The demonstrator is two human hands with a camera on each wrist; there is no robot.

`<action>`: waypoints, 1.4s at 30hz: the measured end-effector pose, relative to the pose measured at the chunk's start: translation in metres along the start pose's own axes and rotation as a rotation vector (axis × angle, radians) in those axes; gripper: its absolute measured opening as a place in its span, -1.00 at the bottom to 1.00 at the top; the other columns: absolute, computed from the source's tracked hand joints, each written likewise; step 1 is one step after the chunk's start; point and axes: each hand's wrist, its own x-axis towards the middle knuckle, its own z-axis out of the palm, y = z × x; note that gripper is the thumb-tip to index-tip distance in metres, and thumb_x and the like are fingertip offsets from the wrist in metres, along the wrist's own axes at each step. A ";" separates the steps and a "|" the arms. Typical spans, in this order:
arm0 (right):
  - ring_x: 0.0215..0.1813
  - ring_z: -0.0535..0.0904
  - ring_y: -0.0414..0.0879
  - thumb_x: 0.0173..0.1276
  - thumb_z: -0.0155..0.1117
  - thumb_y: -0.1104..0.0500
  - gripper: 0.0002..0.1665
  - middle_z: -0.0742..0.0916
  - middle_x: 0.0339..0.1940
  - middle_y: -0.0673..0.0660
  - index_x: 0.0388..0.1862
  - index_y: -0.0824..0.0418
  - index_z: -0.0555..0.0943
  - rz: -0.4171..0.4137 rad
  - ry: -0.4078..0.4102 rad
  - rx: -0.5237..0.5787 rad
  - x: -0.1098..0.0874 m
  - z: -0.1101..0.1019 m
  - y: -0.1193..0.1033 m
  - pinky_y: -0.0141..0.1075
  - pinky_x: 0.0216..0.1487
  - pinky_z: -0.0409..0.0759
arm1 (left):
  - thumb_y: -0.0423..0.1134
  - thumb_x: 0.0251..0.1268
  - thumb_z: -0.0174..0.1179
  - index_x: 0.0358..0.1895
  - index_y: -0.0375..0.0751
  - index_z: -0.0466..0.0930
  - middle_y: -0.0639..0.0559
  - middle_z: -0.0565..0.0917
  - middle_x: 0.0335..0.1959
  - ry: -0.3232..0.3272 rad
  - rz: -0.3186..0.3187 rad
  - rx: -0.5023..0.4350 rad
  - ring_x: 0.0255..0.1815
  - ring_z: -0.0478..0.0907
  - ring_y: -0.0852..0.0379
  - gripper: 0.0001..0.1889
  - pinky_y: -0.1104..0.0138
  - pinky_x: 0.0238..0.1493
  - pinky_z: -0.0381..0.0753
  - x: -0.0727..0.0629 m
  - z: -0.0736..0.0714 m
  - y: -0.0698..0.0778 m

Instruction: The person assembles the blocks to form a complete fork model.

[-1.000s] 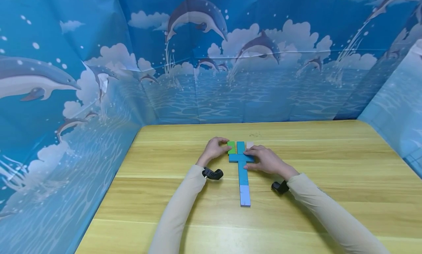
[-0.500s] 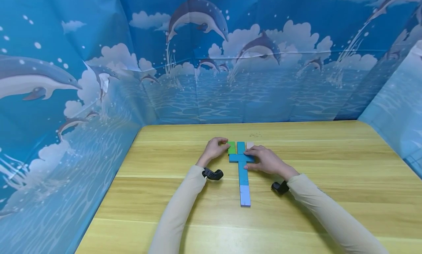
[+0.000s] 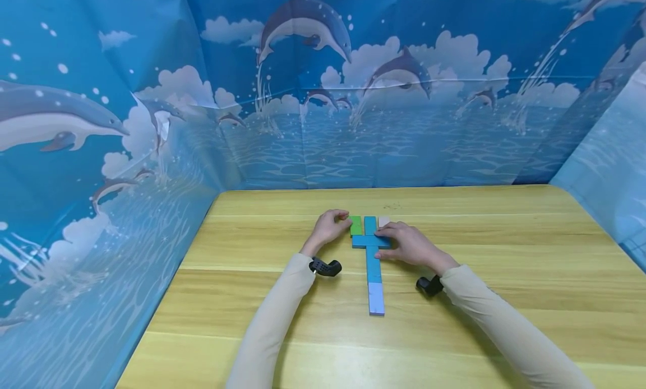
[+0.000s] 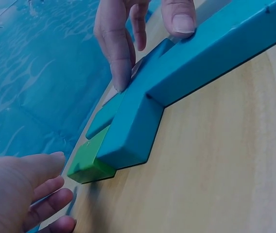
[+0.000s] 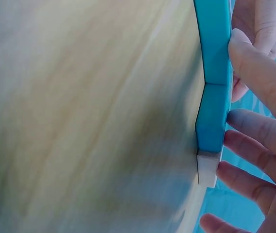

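In the head view, blue blocks form a cross flat on the table: a crosspiece (image 3: 362, 241), a long stem (image 3: 373, 268) toward me and a shorter blue block (image 3: 370, 225) on the far side. A lavender block (image 3: 375, 298) ends the stem. My left hand (image 3: 329, 227) hovers beside a green block (image 3: 355, 225), its fingers loose and a small gap showing in the left wrist view. My right hand (image 3: 411, 246) touches the crosspiece with its index finger and the stem with its thumb. Behind those fingers is a pale block (image 3: 384, 221), partly hidden.
The wooden table (image 3: 479, 221) spreads around the blocks. Behind and at both sides hangs a blue dolphin-print sheet (image 3: 323, 137). Black straps with camera units (image 3: 327, 267) sit on both wrists.
The left thumb has drawn back slightly to the left, off the green block. The right hand and the blocks stay where they were; the head view shifts a little.
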 end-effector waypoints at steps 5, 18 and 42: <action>0.15 0.47 0.17 0.15 0.41 -0.15 -0.26 0.59 0.12 0.22 0.19 0.28 0.55 0.000 0.002 0.003 0.000 -0.001 0.001 0.07 0.13 0.40 | -0.12 0.40 0.11 0.19 -0.23 0.52 -0.06 0.57 0.03 -0.004 0.003 -0.001 0.18 0.39 -0.03 -0.61 0.14 0.19 0.35 -0.002 0.000 0.002; 0.16 0.47 0.16 0.14 0.42 -0.15 -0.23 0.60 0.12 0.22 0.22 0.28 0.52 0.009 -0.004 0.025 -0.001 -0.002 0.001 0.06 0.15 0.39 | -0.12 0.40 0.10 0.20 -0.21 0.52 -0.06 0.56 0.05 -0.001 0.006 0.010 0.18 0.40 -0.03 -0.61 0.13 0.18 0.36 -0.004 0.000 0.003; 0.18 0.44 0.16 0.30 0.29 -0.09 -0.40 0.62 0.11 0.20 0.19 0.25 0.56 0.075 0.129 0.160 -0.007 -0.002 0.005 0.08 0.19 0.34 | -0.15 0.46 0.01 0.18 -0.22 0.54 -0.10 0.54 0.10 0.089 0.028 -0.033 0.11 0.45 -0.03 -0.65 0.16 0.10 0.42 -0.010 -0.003 -0.001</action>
